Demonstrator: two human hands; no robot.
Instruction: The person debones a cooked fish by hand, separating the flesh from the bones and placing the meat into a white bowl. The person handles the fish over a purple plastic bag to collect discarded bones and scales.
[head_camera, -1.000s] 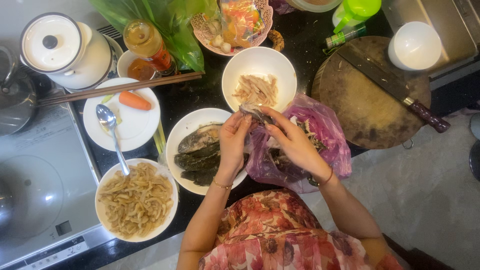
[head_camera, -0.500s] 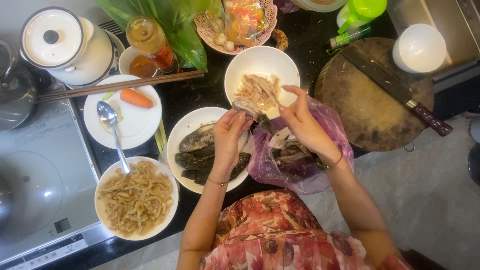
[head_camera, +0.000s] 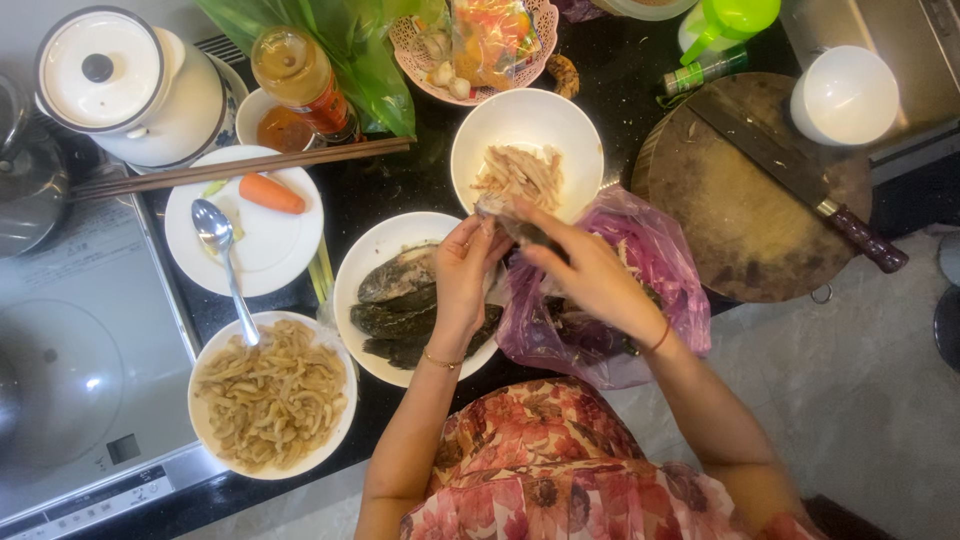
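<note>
Both hands meet over the near rim of a white bowl of pale shreds (head_camera: 527, 150). The left hand (head_camera: 463, 275) and the right hand (head_camera: 590, 280) pinch a dark strip of fish (head_camera: 520, 228) between their fingertips. Left of the bowl and nearer the person, a white plate of dark fish pieces (head_camera: 385, 265) lies on the table (head_camera: 400, 185). A pink plastic bag (head_camera: 655, 255) sits under the right hand, and right of the bowl a cleaver (head_camera: 790, 175) rests on a round wooden board (head_camera: 740, 240).
</note>
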